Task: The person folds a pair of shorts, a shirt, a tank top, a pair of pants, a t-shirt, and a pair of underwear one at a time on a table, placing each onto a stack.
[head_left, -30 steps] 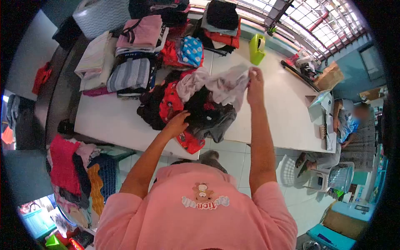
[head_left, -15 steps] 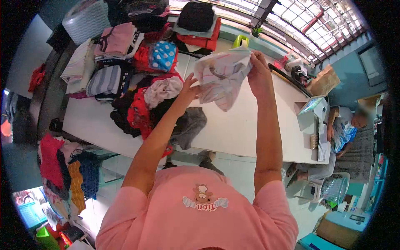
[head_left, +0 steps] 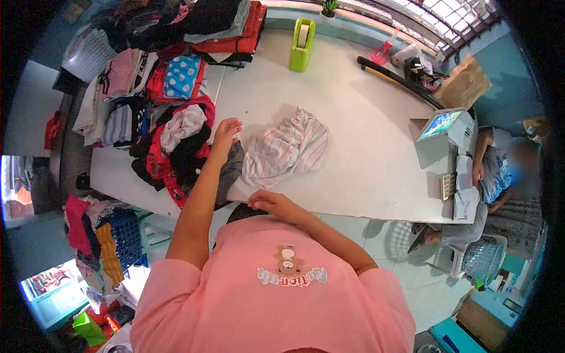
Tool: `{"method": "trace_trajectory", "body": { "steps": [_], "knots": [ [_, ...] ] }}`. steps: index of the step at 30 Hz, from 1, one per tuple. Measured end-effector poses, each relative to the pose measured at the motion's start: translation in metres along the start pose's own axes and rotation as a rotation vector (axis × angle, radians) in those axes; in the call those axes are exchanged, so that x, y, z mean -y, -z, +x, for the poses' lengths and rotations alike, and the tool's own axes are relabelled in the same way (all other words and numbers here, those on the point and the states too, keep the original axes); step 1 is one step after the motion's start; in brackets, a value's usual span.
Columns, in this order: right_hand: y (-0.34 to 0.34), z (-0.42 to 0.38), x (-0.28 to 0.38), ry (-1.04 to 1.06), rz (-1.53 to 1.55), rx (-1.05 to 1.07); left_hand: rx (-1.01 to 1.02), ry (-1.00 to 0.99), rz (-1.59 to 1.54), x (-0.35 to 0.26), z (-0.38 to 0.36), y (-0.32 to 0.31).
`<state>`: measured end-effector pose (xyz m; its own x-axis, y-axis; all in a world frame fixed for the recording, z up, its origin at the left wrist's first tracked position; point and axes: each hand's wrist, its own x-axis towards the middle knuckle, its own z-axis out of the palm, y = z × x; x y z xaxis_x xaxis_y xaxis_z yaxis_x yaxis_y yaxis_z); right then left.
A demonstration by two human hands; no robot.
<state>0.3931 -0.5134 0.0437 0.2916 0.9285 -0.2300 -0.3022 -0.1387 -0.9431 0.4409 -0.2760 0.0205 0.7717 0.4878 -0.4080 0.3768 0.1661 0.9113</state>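
A crumpled white cloth garment with pink and grey stripes point(head_left: 287, 148) lies on the white table point(head_left: 365, 159) in front of me. Just left of it is my left hand point(head_left: 225, 136), fingers stretched out and holding nothing. My right hand point(head_left: 273, 205) is at the near table edge, just below the garment, with its fingers apart and nothing in them. A dark grey cloth point(head_left: 231, 172) lies partly behind my left forearm. Beyond that arm sits a loose heap of red and black clothes point(head_left: 159, 154) with a pale bunched cloth point(head_left: 183, 127) on top.
Folded clothes point(head_left: 120, 73) are stacked at the left and back left. A green tape dispenser point(head_left: 302, 46) stands at the back, and a long black bar point(head_left: 400, 82) lies behind right. A tablet point(head_left: 442, 125) and a calculator point(head_left: 448, 187) are near a seated person point(head_left: 494, 170).
The striped garment, held up in both hands before, now lies crumpled on the table. My right hand has come down to the near edge; my left hand has let go. The view has shifted.
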Motion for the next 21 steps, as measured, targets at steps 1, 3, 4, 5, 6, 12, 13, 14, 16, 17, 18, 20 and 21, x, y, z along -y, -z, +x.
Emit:
{"method": "trace_trajectory", "body": {
  "steps": [1, 3, 4, 5, 6, 12, 13, 14, 16, 17, 18, 20, 21],
  "knots": [
    [0.007, -0.006, -0.001, -0.042, 0.192, -0.032, 0.048, -0.097, 0.077, 0.001, 0.002, -0.002],
    [0.034, -0.019, 0.001, -0.106, 0.220, -0.210, 0.072, -0.284, 0.180, 0.012, 0.016, -0.011],
    [0.052, -0.023, 0.003, -0.141, 0.154, -0.311, 0.101, -0.474, 0.285, 0.013, 0.019, -0.017],
    [0.070, -0.024, -0.004, -0.111, 0.149, -0.447, 0.100, -0.470, 0.287, 0.015, 0.020, -0.023],
    [0.087, -0.024, -0.002, -0.145, 0.068, -0.587, 0.143, -0.546, 0.369, 0.010, 0.014, -0.035],
    [0.162, 0.017, 0.014, 0.008, -0.060, -0.987, 0.421, -0.699, 0.848, -0.003, -0.034, -0.097],
    [0.173, 0.030, 0.010, 0.174, -0.410, -0.972, 0.483, -0.876, 0.947, 0.006, -0.033, -0.099],
    [0.181, 0.040, 0.004, 0.336, -0.760, -0.932, 0.485, -0.873, 0.949, 0.016, -0.033, -0.099],
    [0.188, 0.054, 0.009, 0.326, -1.013, -0.810, 0.542, -0.860, 1.107, 0.011, -0.040, -0.097],
    [0.191, 0.060, 0.010, 0.315, -1.262, -0.674, 0.542, -0.854, 1.107, 0.015, -0.037, -0.094],
    [0.194, 0.069, 0.006, 0.302, -1.322, -0.613, 0.507, -0.872, 1.157, 0.018, -0.035, -0.091],
    [0.205, 0.076, -0.002, 0.236, -1.318, -0.589, 0.476, -0.880, 1.204, 0.025, -0.028, -0.084],
    [0.207, 0.078, 0.000, 0.173, -1.318, -0.570, 0.500, -0.786, 1.253, 0.025, -0.023, -0.080]
  ]
}}
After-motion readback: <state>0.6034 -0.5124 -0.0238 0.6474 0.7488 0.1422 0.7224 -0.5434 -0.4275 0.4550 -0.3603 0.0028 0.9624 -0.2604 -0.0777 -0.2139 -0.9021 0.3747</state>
